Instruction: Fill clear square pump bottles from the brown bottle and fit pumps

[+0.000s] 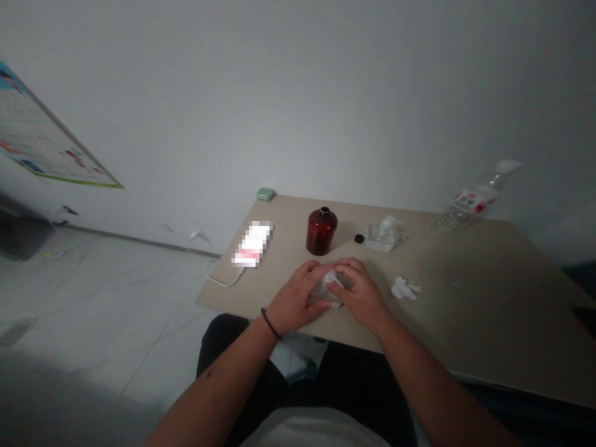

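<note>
Close to the table's front edge, a small clear glass-like container (331, 298) rests between my hands, partly hidden by the fingers. My left hand (298, 297) curls around its left side, thumb low on the near face. From the right, my right hand (361, 292) grips it, its thumb on white crumpled tissue (333, 277) at the top. Just beyond stands an amber bottle (321, 234) with an uncapped neck. Right of that lie a small black cap (359, 238) and a second clear container (380, 239) topped with crumpled tissue.
Loose crumpled tissue (405, 288) lies right of my hands. A clear plastic bottle (475, 200) leans at the back right. On the left are a lit phone (252, 244) with a white cable (223, 283) and a green case (265, 194). The table (488, 329) meets a wall.
</note>
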Available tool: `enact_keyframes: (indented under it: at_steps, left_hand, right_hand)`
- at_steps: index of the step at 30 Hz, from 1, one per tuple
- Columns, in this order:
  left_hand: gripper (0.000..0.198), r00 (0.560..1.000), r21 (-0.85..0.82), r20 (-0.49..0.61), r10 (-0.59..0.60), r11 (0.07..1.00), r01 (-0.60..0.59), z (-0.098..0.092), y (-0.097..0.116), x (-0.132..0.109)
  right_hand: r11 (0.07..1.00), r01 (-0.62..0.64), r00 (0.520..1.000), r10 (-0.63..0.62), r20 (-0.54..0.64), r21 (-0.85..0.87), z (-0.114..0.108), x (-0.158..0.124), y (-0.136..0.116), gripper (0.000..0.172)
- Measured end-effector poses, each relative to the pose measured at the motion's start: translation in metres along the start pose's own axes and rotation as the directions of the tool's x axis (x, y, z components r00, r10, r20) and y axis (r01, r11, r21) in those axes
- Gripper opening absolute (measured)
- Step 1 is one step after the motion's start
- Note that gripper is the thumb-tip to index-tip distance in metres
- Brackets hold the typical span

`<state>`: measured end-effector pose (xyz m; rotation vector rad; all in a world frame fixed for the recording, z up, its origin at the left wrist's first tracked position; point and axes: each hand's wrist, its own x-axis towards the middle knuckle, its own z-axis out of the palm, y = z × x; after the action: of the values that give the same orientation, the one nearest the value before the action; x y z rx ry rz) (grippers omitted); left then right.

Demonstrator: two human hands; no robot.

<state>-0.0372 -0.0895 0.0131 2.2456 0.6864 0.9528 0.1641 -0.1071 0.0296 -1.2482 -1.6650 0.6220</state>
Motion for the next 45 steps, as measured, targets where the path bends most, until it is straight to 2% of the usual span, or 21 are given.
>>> enact_keyframes:
  at_steps: [3,7,10,13,20,27,30,34,37,41,45]
  left_hand:
    - [0.073,1.0,-0.01,-0.008,0.011,1.0,-0.011,0.0,0.0,0.001]
    - [0.072,0.999,-0.07,0.009,0.043,0.997,-0.042,-0.002,0.0,0.002]
    - [0.071,0.999,-0.081,0.013,0.032,0.996,-0.03,-0.002,0.0,0.002]
    - [0.071,1.0,-0.06,0.002,0.014,0.998,-0.014,0.001,-0.001,0.002]
    - [0.07,1.0,-0.024,-0.022,-0.01,1.0,0.009,0.004,0.0,0.0]
    - [0.074,1.0,-0.002,-0.012,-0.009,1.0,0.009,0.007,-0.004,-0.003]
    - [0.088,0.999,0.002,-0.025,-0.028,1.0,0.028,0.009,-0.01,-0.006]
    - [0.112,0.995,-0.052,-0.067,-0.075,0.996,0.071,0.012,-0.017,-0.01]
    - [0.11,0.991,-0.103,-0.083,-0.101,0.99,0.092,0.011,-0.018,-0.011]
    - [0.104,0.987,-0.121,-0.083,-0.141,0.984,0.13,0.009,-0.014,-0.011]
    - [0.1,0.983,-0.137,-0.071,-0.172,0.977,0.161,0.008,-0.011,-0.01]
  right_hand:
    - [1.0,0.008,1.0,-0.009,-0.023,-0.03,0.002,-0.001,0.0,0.02]
    - [0.999,0.031,0.989,-0.033,0.147,0.014,-0.007,0.008,-0.002,0.025]
    - [0.998,0.059,0.973,-0.053,0.223,-0.021,-0.014,0.015,-0.004,0.018]
    - [0.989,0.072,0.987,-0.053,0.151,-0.126,-0.011,0.013,-0.006,0.012]
    - [0.957,0.066,0.997,-0.073,-0.015,-0.283,0.008,-0.003,-0.006,0.01]
    - [0.932,0.04,0.995,-0.07,-0.071,-0.361,0.01,-0.007,-0.012,0.012]
    - [0.923,0.013,0.999,-0.03,-0.039,-0.385,0.001,-0.003,-0.017,0.015]
    - [0.92,-0.036,0.999,0.047,0.019,-0.389,-0.025,0.012,-0.025,0.015]
    - [0.889,-0.048,0.996,0.076,0.043,-0.455,-0.05,0.029,-0.033,0.014]
    - [0.811,-0.046,0.997,0.07,0.018,-0.583,-0.08,0.058,-0.047,0.017]
    - [0.763,-0.044,0.998,0.056,-0.002,-0.645,-0.096,0.095,-0.056,0.02]
